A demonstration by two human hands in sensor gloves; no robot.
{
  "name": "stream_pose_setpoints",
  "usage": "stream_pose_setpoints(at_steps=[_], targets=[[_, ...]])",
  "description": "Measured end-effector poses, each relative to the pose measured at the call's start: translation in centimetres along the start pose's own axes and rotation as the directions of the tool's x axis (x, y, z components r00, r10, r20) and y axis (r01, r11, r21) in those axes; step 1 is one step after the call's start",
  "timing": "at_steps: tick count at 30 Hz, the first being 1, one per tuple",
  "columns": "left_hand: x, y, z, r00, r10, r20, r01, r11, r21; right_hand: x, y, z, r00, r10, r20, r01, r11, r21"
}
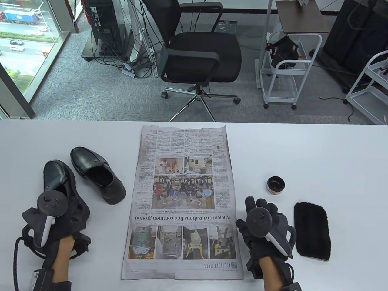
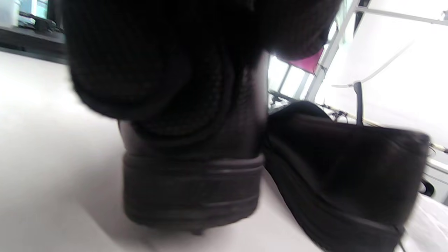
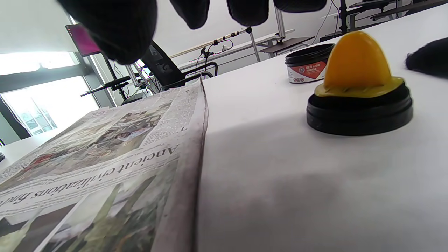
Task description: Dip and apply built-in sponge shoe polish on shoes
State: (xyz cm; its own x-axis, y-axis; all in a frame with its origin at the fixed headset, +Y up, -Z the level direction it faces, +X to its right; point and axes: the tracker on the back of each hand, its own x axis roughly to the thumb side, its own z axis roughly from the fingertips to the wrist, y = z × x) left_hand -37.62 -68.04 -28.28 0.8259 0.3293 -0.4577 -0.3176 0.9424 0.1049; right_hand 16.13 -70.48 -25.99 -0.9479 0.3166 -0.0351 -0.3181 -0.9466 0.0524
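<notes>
Two black leather shoes lie at the table's left. My left hand [image 1: 72, 212] grips the nearer shoe [image 1: 54, 175] at its heel; in the left wrist view gloved fingers [image 2: 157, 70] wrap over that heel [image 2: 192, 189], with the other shoe [image 2: 343, 175] [image 1: 97, 174] beside it. My right hand [image 1: 257, 212] is flat with straight fingers [image 3: 115, 28], holding nothing, right of the newspaper [image 1: 182, 197]. Just beyond it in the right wrist view stands a yellow sponge applicator [image 3: 357, 66] on its black lid. The open polish tin [image 1: 275, 184] [image 3: 306, 66] stands further back.
A black cloth [image 1: 312, 231] [image 3: 428, 57] lies at the right of my right hand. The newspaper's edge [image 3: 196, 140] runs close to the applicator. Behind the white table [image 1: 318, 151] are an office chair [image 1: 200, 51] and white carts [image 1: 288, 69].
</notes>
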Motion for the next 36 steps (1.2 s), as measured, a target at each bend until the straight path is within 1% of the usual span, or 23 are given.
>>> stream_pose_setpoints(at_steps=[1, 4, 5, 6, 8, 9, 11, 12, 14, 15, 16, 19, 20, 22, 24, 26, 27, 28, 30, 32, 34, 36], targets=[[0.2, -0.2, 0.0, 1.000, 0.009, 0.018, -0.008, 1.000, -0.008, 0.0, 0.0, 0.0, 1.000, 0.000, 0.001, 0.000, 1.000, -0.001], [0.7, -1.0, 0.2, 0.988, 0.120, 0.093, -0.113, 0.990, -0.081, 0.0, 0.0, -0.1, 1.000, -0.009, 0.002, 0.009, 1.000, 0.001], [0.9, -1.1, 0.4, 0.966, 0.228, 0.124, -0.214, 0.970, -0.120, 0.0, 0.1, -0.1, 1.000, -0.009, 0.005, 0.009, 1.000, 0.005], [1.0, -1.0, 0.6, 0.939, 0.318, 0.130, -0.300, 0.943, -0.142, 0.0, 0.1, -0.1, 1.000, -0.005, 0.005, 0.005, 1.000, 0.007], [1.2, -0.3, 1.1, 0.882, 0.450, 0.141, -0.430, 0.891, -0.147, 0.1, 0.1, -0.1, 1.000, -0.001, 0.005, 0.001, 1.000, 0.010], [1.3, 0.1, 1.3, 0.867, 0.471, 0.161, -0.453, 0.881, -0.139, 0.1, 0.1, -0.1, 1.000, -0.003, 0.007, 0.003, 1.000, 0.009], [1.8, 1.0, 1.9, 0.853, 0.471, 0.225, -0.454, 0.882, -0.126, 0.1, 0.1, 0.0, 1.000, -0.007, 0.010, 0.007, 1.000, 0.004], [2.1, 1.5, 2.2, 0.840, 0.467, 0.276, -0.451, 0.884, -0.123, 0.1, 0.1, 0.0, 1.000, -0.009, 0.013, 0.009, 1.000, -0.002], [2.8, 2.2, 3.0, 0.819, 0.459, 0.345, -0.461, 0.884, -0.083, 0.2, 0.0, 0.1, 0.999, -0.022, 0.034, 0.023, 0.999, -0.046], [3.3, 2.6, 3.6, 0.809, 0.440, 0.390, -0.461, 0.886, -0.044, 0.3, -0.2, 0.2, 0.999, -0.030, 0.041, 0.032, 0.997, -0.064], [3.7, 2.9, 4.1, 0.802, 0.415, 0.429, -0.452, 0.892, -0.016, 0.3, -0.2, 0.2, 0.998, -0.033, 0.046, 0.036, 0.997, -0.074], [6.0, 3.5, 6.5, 0.785, 0.232, 0.574, -0.359, 0.926, 0.117, 0.6, -0.4, 0.3, 0.997, -0.032, 0.066, 0.040, 0.993, -0.115], [6.6, 3.4, 7.1, 0.780, 0.199, 0.593, -0.346, 0.927, 0.143, 0.6, -0.4, 0.3, 0.997, -0.031, 0.070, 0.039, 0.992, -0.119], [8.0, 2.7, 8.4, 0.748, 0.104, 0.656, -0.297, 0.936, 0.190, 0.8, -0.4, 0.3, 0.996, -0.024, 0.082, 0.034, 0.991, -0.126], [9.4, 1.4, 9.4, 0.715, -0.019, 0.699, -0.216, 0.944, 0.247, 1.0, -0.3, 0.3, 0.996, -0.019, 0.093, 0.030, 0.991, -0.129], [10.5, -0.3, 10.1, 0.666, -0.149, 0.731, -0.102, 0.952, 0.288, 1.2, -0.2, 0.4, 0.994, -0.008, 0.110, 0.024, 0.989, -0.144], [10.8, -0.9, 10.2, 0.655, -0.178, 0.734, -0.062, 0.956, 0.287, 1.3, -0.2, 0.4, 0.993, -0.007, 0.115, 0.024, 0.988, -0.150], [11.0, -1.9, 10.2, 0.645, -0.198, 0.738, -0.005, 0.965, 0.264, 1.3, -0.2, 0.4, 0.993, -0.006, 0.118, 0.024, 0.988, -0.153], [11.3, -3.7, 9.8, 0.638, -0.188, 0.747, 0.076, 0.980, 0.182, 1.4, -0.1, 0.4, 0.992, 0.000, 0.125, 0.020, 0.987, -0.157], [11.3, -4.9, 9.4, 0.632, -0.166, 0.757, 0.126, 0.986, 0.111, 1.3, 0.1, 0.3, 0.992, 0.008, 0.126, 0.011, 0.989, -0.149], [11.2, -5.5, 9.0, 0.645, -0.163, 0.747, 0.180, 0.982, 0.059, 1.2, 0.2, 0.2, 0.992, 0.012, 0.125, 0.005, 0.991, -0.133], [11.0, -5.5, 8.8, 0.657, -0.150, 0.739, 0.185, 0.982, 0.035, 1.3, 0.3, 0.2, 0.992, 0.023, 0.127, -0.008, 0.993, -0.117]])
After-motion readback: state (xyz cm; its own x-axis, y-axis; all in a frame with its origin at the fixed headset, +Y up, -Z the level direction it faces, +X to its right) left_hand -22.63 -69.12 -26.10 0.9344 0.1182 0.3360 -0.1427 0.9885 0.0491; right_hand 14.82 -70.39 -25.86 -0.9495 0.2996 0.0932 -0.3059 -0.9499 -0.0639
